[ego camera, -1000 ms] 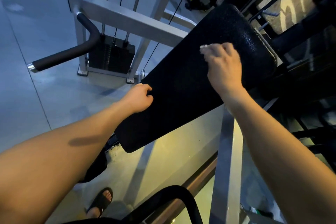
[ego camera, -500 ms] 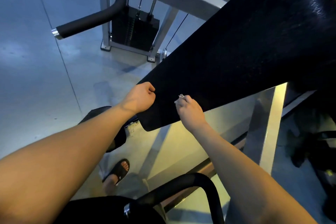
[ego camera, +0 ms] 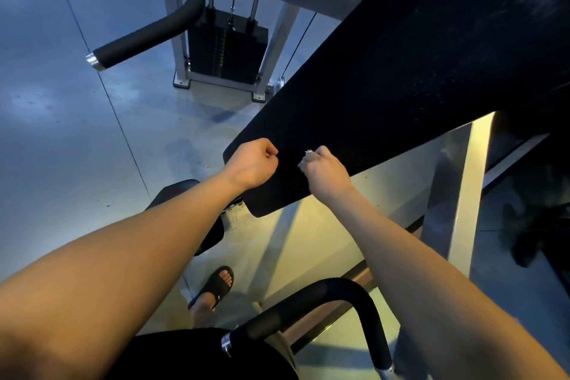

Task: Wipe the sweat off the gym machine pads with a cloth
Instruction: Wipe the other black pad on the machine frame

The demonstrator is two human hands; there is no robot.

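Two hands meet at the near end of the pad (ego camera: 401, 86), a long black slab that slants from upper right down to the lower middle of the view. At far left a padded handle (ego camera: 145, 37) juts over the floor, and the weight stack (ego camera: 226, 49) stands behind it.

The left hand (ego camera: 251, 163) rests on the pad's near-left edge, where it was a second ago. Its fingers are curled into a fist with nothing visible inside.

Just to its right, close but apart, the right hand (ego camera: 327, 171) bunches the cloth (ego camera: 305, 159) in curled fingers. Only a pale scrap pokes out at the thumb side, lying on the pad surface.

A second ago that hand was far up the pad, near its top end. Half a second ago it had already come down to the lower end, where it stays. That reads as one full-length stroke finished, along the strip nearer the person.

The strip towards the weight stack probably still needs a pass. No sweat marks can be made out on the dark surface.

Right of the hands, a steel upright (ego camera: 456, 194) props the pad.
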